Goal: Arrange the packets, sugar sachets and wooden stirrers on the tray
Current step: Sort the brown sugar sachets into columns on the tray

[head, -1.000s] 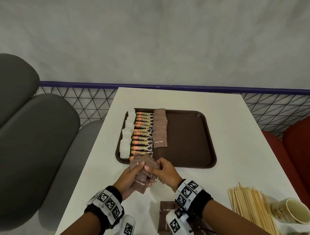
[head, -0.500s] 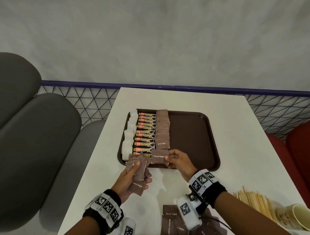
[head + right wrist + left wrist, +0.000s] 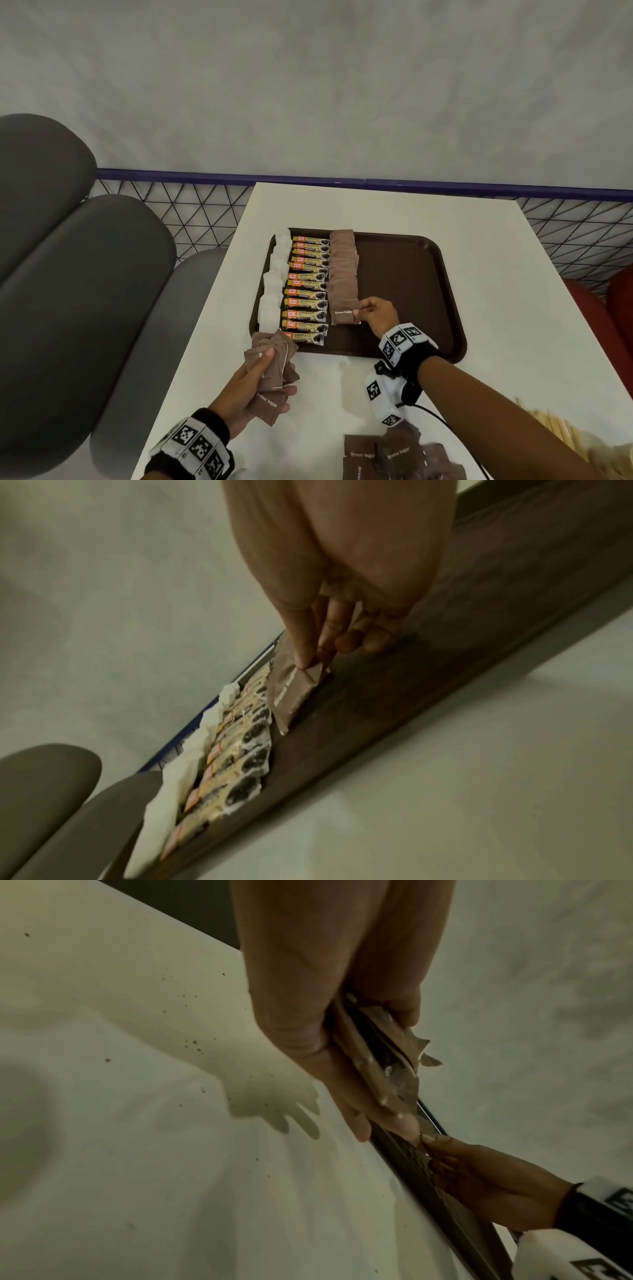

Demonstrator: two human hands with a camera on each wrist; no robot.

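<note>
A brown tray on the white table carries three columns: white sachets, yellow-and-black granule packets and brown sugar sachets. My right hand pinches one brown sugar sachet by its right edge at the near end of the brown column, low over the tray. My left hand grips a fanned bunch of brown sugar sachets just in front of the tray's near left corner. Wooden stirrers lie at the table's right front.
More brown sugar sachets lie loose on the table near the front edge. A grey seat stands left of the table, a red seat to the right. A blue-railed mesh fence runs behind the table.
My right hand drew one brown sachet from the bunch in my left hand and carried it forward onto the tray, to the near end of the brown column. The left hand stayed put.
</note>
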